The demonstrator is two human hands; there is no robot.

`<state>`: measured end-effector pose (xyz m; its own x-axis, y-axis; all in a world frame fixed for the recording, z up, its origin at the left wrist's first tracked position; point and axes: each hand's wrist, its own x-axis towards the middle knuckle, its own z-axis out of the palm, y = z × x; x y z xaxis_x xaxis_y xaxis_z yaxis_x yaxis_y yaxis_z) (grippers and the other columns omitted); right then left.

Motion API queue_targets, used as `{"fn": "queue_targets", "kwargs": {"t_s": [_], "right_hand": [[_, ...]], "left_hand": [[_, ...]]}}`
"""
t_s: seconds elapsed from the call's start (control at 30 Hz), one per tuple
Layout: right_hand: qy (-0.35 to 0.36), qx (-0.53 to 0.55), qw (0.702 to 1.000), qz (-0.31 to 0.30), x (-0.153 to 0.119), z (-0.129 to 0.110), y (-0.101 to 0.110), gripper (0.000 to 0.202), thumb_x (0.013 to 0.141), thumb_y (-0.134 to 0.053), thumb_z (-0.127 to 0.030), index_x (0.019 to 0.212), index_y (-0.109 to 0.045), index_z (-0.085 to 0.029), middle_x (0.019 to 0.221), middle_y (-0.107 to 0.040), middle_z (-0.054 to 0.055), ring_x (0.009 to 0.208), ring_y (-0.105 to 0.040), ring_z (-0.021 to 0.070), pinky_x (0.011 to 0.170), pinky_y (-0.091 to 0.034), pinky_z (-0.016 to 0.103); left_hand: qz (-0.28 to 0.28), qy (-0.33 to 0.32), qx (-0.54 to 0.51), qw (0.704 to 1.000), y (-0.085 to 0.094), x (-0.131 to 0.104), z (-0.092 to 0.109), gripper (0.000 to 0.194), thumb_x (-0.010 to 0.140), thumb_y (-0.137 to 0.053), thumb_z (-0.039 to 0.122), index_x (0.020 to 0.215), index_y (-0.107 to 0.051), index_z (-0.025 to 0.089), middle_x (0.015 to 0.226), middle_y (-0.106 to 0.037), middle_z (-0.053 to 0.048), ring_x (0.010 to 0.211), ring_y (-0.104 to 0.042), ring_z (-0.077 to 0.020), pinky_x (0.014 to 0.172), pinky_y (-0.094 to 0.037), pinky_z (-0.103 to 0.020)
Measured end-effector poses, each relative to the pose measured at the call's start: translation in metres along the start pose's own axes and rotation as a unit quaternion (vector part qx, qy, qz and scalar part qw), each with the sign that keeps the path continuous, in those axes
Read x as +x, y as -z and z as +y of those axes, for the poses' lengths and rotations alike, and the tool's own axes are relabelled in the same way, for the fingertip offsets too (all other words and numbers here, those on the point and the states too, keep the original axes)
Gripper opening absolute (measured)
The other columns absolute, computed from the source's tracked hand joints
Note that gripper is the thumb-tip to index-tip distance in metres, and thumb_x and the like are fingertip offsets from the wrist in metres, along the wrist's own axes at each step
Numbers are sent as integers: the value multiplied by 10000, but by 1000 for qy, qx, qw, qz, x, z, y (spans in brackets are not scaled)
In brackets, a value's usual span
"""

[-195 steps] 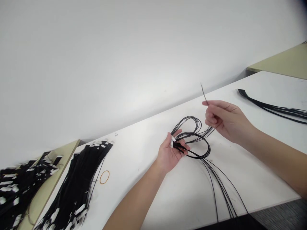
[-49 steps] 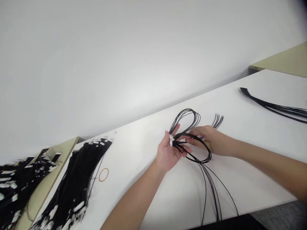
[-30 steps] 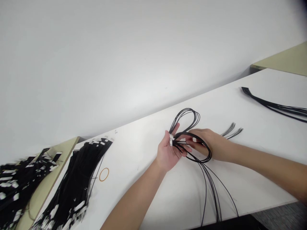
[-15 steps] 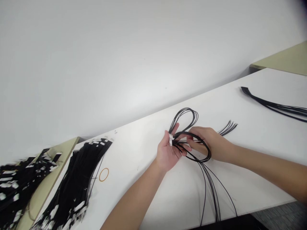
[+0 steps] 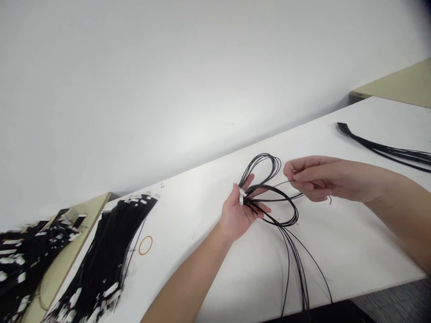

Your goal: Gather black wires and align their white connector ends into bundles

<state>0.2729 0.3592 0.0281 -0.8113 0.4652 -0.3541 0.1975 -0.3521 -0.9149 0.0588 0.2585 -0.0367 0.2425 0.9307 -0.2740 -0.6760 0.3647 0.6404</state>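
Observation:
My left hand [image 5: 237,217] is closed around a looped bundle of thin black cables [image 5: 292,204], its thumb pressed near a white connector [image 5: 241,196]. One loop rises above the hand and another lies to its right. Loose cable ends hang down over the table's front edge. To the right, my right hand [image 5: 323,177] pinches a single thin black wire that runs back to the bundle. Beyond the fingers a short wire end sticks out; other wires pass behind the hand and are partly hidden.
A thick pile of black cables with white connectors [image 5: 104,255] lies on the white table [image 5: 182,229] at left, beside an orange rubber band [image 5: 145,245]. More cables [image 5: 30,255] rest on a yellowish board further left. Another black cable bundle [image 5: 387,148] lies at right.
My right hand has moved right and up, away from the loops, drawing one wire out with it. My left hand still holds the bundle in nearly the same place.

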Motion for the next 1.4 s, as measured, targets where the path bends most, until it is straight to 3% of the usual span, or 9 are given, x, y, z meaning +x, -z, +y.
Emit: {"fn": "queue_targets", "kwargs": {"t_s": [0.17, 0.3, 0.4, 0.53, 0.63, 0.77, 0.9, 1.1, 1.4], "right_hand": [[131, 294, 946, 32, 7, 1, -3, 256, 786, -469, -409, 866, -617, -217, 715, -496, 25, 555, -452, 127, 542, -427, 302], [209, 342, 912, 87, 13, 5, -9, 273, 776, -476, -305, 988, -626, -222, 829, -532, 24, 713, -513, 134, 680, -490, 300], [233, 301, 911, 160, 18, 6, -13, 120, 835, -539, -280, 874, -632, -213, 690, -449, -14, 618, -474, 84, 654, -493, 246], [279, 243, 904, 215, 23, 7, -16, 208, 858, -563, -366, 783, -636, -186, 729, -486, -5, 678, -534, 84, 742, -522, 243], [304, 220, 902, 212, 20, 8, -17, 224, 865, -553, -386, 831, -656, -191, 856, -552, 11, 823, -593, 119, 822, -520, 270], [291, 152, 922, 204, 12, 10, -20, 251, 822, -622, -314, 1070, -646, -281, 685, -533, -29, 572, -535, 77, 586, -496, 247], [268, -18, 934, 236, 7, 13, -22, 183, 737, -701, -315, 899, -723, -234, 549, -481, -16, 508, -439, 84, 466, -363, 235], [231, -279, 900, 244, 7, 8, -32, 189, 771, -642, -379, 713, -719, -217, 574, -496, 8, 540, -426, 90, 484, -327, 237], [200, -323, 891, 249, 10, 9, -33, 195, 786, -615, -385, 747, -723, -227, 619, -531, 6, 555, -429, 89, 517, -341, 235]], "left_hand": [[-14, -1, -8, 1000, 0, 0, 0, 488, 874, -351, 562, 1255, -506, 301, 920, -617, -58, 662, -635, -213, 576, -371, -269], [-15, -3, -20, 1000, 1, 0, -1, 463, 880, -352, 550, 1229, -520, 296, 776, -551, -25, 633, -606, -189, 593, -366, -272], [-14, -2, -25, 1000, -1, -1, -1, 453, 882, -358, 543, 1218, -529, 293, 703, -481, -7, 612, -579, -172, 597, -357, -268], [-16, 1, -25, 1000, -4, -1, -1, 443, 883, -370, 528, 1207, -539, 278, 681, -423, 1, 610, -555, -160, 604, -355, -266], [-14, 2, -19, 1000, -5, -1, -1, 439, 883, -376, 519, 1195, -547, 262, 698, -415, -1, 637, -556, -162, 647, -373, -284], [-10, 7, -19, 1000, -6, 0, -1, 453, 879, -379, 526, 1202, -545, 255, 704, -412, -5, 654, -554, -166, 673, -375, -293], [-8, 15, -16, 1000, -6, -1, 0, 464, 873, -390, 530, 1208, -542, 247, 709, -431, -17, 665, -550, -169, 687, -378, -301], [-14, 27, -11, 999, -6, -1, 1, 455, 882, -374, 512, 1171, -562, 215, 718, -458, -37, 685, -552, -182, 694, -377, -315], [-36, 20, 9, 999, -6, -1, 0, 464, 902, -323, 506, 1163, -564, 208, 718, -464, -35, 684, -570, -193, 698, -360, -317]]}}
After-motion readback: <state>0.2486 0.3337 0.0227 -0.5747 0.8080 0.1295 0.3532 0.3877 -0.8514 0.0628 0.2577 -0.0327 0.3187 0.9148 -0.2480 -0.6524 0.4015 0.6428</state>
